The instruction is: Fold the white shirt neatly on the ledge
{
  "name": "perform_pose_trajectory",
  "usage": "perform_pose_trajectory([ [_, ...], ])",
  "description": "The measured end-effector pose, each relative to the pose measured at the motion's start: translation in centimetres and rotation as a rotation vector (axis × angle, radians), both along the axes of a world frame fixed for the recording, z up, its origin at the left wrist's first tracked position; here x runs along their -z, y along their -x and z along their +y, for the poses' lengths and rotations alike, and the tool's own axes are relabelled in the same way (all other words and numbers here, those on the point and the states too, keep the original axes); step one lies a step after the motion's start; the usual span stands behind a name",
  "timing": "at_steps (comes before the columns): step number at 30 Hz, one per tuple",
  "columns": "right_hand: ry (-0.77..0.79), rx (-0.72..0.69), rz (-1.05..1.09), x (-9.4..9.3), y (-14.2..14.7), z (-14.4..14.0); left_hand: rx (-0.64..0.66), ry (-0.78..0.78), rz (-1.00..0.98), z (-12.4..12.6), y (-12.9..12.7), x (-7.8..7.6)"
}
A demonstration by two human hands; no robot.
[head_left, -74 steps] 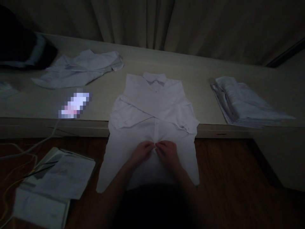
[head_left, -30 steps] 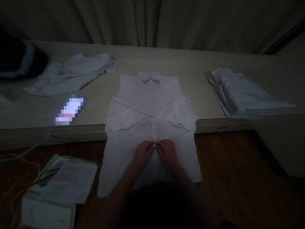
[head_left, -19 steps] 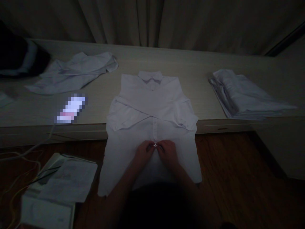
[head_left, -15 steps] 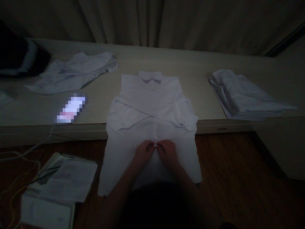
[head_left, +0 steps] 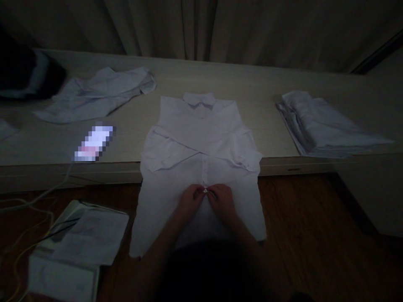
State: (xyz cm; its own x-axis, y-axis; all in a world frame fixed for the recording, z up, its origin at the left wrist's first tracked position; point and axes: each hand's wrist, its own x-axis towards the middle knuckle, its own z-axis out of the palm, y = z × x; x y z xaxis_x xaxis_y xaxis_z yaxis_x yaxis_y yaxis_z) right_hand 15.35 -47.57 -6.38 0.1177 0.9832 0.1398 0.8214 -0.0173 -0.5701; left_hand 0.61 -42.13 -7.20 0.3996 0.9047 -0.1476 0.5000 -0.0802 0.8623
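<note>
A white shirt lies face up with its collar on the low pale platform and its lower half hanging over the edge toward me. Its sleeves are crossed over the chest. My left hand and my right hand meet at the shirt's front placket, fingertips pinching the cloth around a small button. Both forearms reach up from the bottom of the view. The room is dim.
A crumpled white shirt lies at the back left, a stack of folded white cloth at the right. A lit blurred phone sits on the platform with a cable. Papers lie on the wooden floor; curtains hang behind.
My hands stay together at the same button on the placket. Only the view shifts slightly; the shirt and the other things have not moved.
</note>
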Motion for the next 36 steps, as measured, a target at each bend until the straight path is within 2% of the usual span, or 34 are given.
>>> perform_pose_trajectory([
  [36,-0.023,-0.010,0.018,0.35,-0.10,-0.02,0.013,-0.015,-0.038,-0.17,0.12,-0.19],
])
